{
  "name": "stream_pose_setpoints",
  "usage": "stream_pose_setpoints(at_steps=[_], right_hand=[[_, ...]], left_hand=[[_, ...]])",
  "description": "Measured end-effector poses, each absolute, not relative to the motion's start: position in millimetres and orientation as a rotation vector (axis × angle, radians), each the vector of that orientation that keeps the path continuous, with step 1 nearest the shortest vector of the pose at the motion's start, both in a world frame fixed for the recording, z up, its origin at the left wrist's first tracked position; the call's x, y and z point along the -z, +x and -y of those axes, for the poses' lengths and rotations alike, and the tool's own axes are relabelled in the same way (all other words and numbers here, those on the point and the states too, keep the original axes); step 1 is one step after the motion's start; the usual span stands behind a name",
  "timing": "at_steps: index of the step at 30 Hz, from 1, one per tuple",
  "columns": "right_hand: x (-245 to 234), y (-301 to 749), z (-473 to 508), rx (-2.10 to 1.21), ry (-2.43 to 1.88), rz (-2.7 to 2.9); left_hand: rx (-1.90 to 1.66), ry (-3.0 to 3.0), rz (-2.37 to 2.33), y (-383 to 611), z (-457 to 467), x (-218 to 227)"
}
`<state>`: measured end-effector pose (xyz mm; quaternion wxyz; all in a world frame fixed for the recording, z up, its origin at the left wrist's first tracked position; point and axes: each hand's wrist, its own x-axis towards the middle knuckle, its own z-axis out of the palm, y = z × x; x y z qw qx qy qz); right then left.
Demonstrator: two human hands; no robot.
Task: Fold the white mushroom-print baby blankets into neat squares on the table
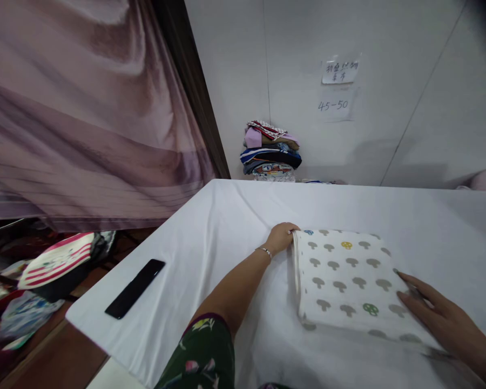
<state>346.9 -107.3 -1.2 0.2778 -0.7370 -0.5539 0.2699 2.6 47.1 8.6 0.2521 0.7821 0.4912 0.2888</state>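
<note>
Counted on the white table (210,227): one folded cloth (344,275) printed with mushrooms, and one black phone (135,288) near the left edge, well apart from it. Against the far wall, one stack of clothes (271,154); higher up, two paper notes (339,71). Two hands at the cloth. Left hand (281,237), one bracelet (265,251) at the wrist, curled against the far left corner and touching it; impossible to tell whether pinching. Right hand (441,316) flat and open, fingers spread, resting on the near right edge. Lying flat between both hands, mid-table.
</note>
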Motion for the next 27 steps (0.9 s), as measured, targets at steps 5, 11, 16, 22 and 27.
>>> stream_pose_setpoints(at_steps=[5, 11, 16, 22, 27], right_hand=[[1, 347, 107, -0.763, -1.976, 1.463], [6, 350, 106, -0.749, -1.999, 1.485], [3, 348, 107, -0.746, -2.022, 1.469], [4, 348, 107, -0.763, -1.981, 1.467], [11, 352, 105, -0.751, -1.961, 1.442]], left_hand=[[-0.846, 2.040, -1.303, 1, -42, -7], [-0.886, 1.944, -1.365, -9, -31, -10], [-0.979, 1.751, -1.460, -9, -20, -16], [-0.934, 1.599, -1.503, 2, -17, -17], [-0.865, 1.535, -1.552, 6, -20, -11]])
